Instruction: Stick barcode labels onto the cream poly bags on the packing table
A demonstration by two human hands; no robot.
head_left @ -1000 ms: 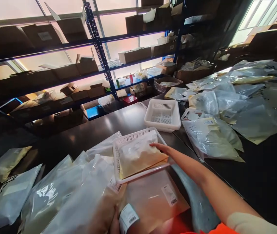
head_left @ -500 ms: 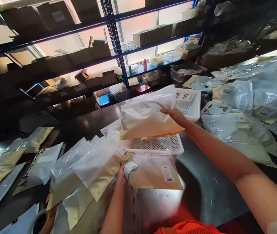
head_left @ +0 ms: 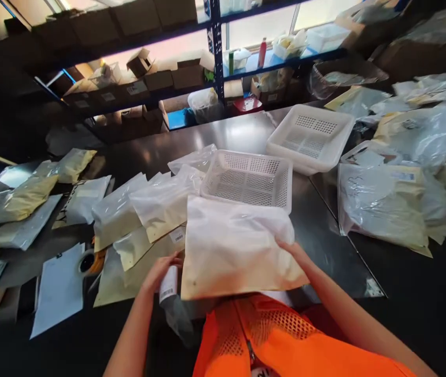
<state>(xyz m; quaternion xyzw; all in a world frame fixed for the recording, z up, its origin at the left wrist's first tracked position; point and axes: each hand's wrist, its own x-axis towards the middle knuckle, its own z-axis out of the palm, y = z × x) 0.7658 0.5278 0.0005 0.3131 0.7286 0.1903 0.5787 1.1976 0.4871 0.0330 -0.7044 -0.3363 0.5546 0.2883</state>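
Observation:
In the head view, a frosted plastic bag (head_left: 234,246) with tan contents is upright in front of my body. My right hand (head_left: 294,257) grips its right edge, thumb on the front. Close to the bag's left edge, my left hand (head_left: 162,272) is closed around a curled white strip of barcode labels (head_left: 168,285), whose translucent tail dangles below. Just behind the bag stands a white perforated basket (head_left: 246,180). Several similar bags (head_left: 164,204) lie overlapping to the left, one with a barcode label (head_left: 177,236).
A second white basket (head_left: 311,136) stands further back on the metal table (head_left: 321,225). Bagged parcels (head_left: 383,204) are heaped on the right. On the left lie white paper (head_left: 58,285), a tape roll (head_left: 87,262) and more bags. Shelves with cardboard boxes (head_left: 186,76) run behind.
My right hand has brought the bag down from over the basket toward my body. My left hand has drawn back with the label strip. The view has tilted downward.

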